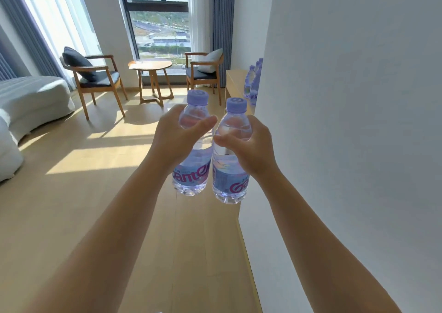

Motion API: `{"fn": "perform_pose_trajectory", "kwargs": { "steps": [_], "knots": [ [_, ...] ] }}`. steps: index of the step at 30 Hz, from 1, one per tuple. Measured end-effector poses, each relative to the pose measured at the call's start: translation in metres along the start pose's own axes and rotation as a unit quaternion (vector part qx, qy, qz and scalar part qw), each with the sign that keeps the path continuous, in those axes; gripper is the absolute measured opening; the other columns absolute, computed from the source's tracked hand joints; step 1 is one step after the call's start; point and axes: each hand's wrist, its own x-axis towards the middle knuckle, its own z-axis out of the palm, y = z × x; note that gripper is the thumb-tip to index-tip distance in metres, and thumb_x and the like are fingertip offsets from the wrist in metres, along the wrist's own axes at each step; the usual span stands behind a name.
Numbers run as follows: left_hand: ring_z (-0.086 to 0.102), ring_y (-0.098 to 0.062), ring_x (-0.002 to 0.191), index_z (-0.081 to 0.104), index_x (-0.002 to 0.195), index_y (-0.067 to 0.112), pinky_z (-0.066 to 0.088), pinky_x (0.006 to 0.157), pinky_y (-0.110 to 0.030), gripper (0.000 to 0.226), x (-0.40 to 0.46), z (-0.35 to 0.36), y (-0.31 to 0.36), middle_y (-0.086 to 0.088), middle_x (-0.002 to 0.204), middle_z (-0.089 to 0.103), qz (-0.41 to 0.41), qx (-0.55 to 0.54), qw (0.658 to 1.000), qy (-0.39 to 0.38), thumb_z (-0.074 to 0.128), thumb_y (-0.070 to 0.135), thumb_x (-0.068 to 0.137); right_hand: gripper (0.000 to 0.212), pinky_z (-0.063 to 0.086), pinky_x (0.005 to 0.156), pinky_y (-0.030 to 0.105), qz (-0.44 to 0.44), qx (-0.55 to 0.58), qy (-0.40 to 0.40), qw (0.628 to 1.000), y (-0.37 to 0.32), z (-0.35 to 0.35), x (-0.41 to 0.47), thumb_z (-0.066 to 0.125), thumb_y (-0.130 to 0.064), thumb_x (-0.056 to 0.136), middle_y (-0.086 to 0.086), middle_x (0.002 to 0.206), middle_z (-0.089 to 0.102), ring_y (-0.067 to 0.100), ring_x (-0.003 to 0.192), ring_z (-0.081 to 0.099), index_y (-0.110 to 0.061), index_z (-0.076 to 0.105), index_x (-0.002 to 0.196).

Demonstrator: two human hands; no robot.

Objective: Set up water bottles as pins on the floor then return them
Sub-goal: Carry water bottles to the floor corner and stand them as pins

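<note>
I hold two clear water bottles with purple caps and blue labels upright in the air, side by side, above the wooden floor (71, 205). My left hand (174, 140) grips the left bottle (192, 169) round its upper body. My right hand (251, 145) grips the right bottle (229, 183) the same way. The two bottles almost touch. More bottles (253, 83) of the same kind stand on a light wooden counter (233, 80) ahead on the right, partly hidden by the wall corner.
A white wall (346, 121) rises close on my right. Ahead by the window stand two wooden armchairs (95, 76) (203, 71) and a small round table (153, 73). A white bed (28, 102) lies at the left.
</note>
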Motion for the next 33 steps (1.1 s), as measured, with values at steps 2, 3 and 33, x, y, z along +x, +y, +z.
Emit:
{"fn": "perform_pose_trajectory", "kwargs": {
  "steps": [2,3,33],
  "knots": [
    [0.061,0.015,0.07,0.058,0.087,0.033,0.042,0.053,-0.004,0.023,0.043,-0.002,-0.016,0.022,0.075,0.066,0.001,0.007,1.0,-0.017,0.071,0.047,0.076,0.052,0.056,0.078,0.035,0.005,-0.003,0.017,1.0,0.007,0.017,0.035,0.069,-0.042,0.059,0.003,0.089,0.069,0.017,0.084,0.066,-0.013,0.062,0.101],
    [0.06,0.016,0.07,0.058,0.089,0.033,0.042,0.056,-0.008,0.024,0.063,-0.002,-0.024,0.021,0.076,0.065,0.001,0.008,1.0,-0.025,0.071,0.048,0.075,0.053,0.056,0.079,0.036,0.009,-0.005,0.025,1.0,0.012,0.024,0.051,0.069,-0.043,0.059,0.003,0.09,0.069,0.017,0.085,0.066,-0.012,0.062,0.101],
    [0.061,0.014,0.065,0.056,0.083,0.037,0.04,0.054,-0.009,0.02,0.615,0.148,-0.291,0.017,0.077,0.065,-0.065,-0.07,0.99,-0.102,0.075,0.037,0.075,0.049,0.055,0.075,0.04,0.125,-0.06,0.095,0.986,0.262,0.141,0.597,0.069,-0.05,0.052,-0.002,0.081,0.066,0.016,0.078,0.065,-0.02,0.057,0.089]
  ]
}}
